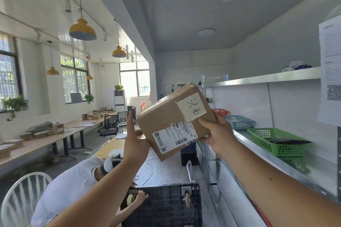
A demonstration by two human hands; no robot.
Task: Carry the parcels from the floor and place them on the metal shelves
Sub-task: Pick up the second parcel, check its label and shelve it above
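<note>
**Cardboard parcel (173, 121) raised beside the shelving**

Held in mid-air between both hands, tilted, one corner pointing down. Positioned just left of the metal shelves (267, 77), touching no shelf board. Marked with a white handwritten label (191, 107) on the upper face and a printed shipping label (175, 138) on the lower face.

Gripped along the right edge by the right hand (215, 132): thumb pressed on the near face, fingers wrapped round the far side. Braced at the left edge by the left hand (135, 143): thumb tip against the cardboard, index finger (130, 118) straight up and clear of the box. Remaining left fingers hidden behind the parcel; impossible to tell whether curled round it.

On the shelf board to the right, three open-mesh baskets in a row: green basket (276, 146) nearest, blue basket (239, 123) next, red basket (220, 111) farthest. At the far right edge, a printed sheet (330, 57) bearing a QR code.

Below the arms, a person in a white shirt (70, 190), bent over an upturned black cart (166, 206), one hand at a caster wheel (130, 200). At lower left, a white chair (22, 199).
</note>
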